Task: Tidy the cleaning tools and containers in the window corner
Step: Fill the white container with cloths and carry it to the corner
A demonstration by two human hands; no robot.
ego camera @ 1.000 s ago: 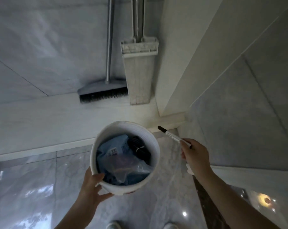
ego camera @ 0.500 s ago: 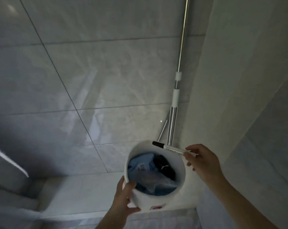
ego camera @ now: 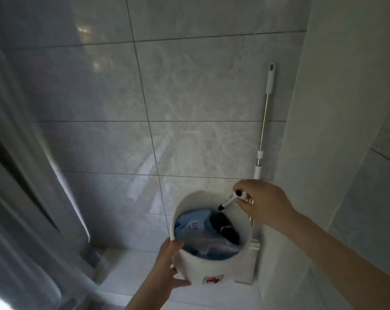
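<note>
bucket (ego camera: 214, 268) hides mop (ego camera: 265, 117) lower handle; label (ego camera: 212, 280) perhaps too blurred.

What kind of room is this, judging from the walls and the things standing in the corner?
Probably a tiled bathroom or utility corner at home. Large glossy grey wall tiles cover the wall, a mop leans upright in the corner, and a pale curtain hangs at the left, perhaps by a window.

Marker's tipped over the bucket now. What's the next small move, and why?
Probably let go: the right hand pinches the marker tip-down inside the white bucket's rim, above the blue cloth, while the left hand grips the bucket.
</note>
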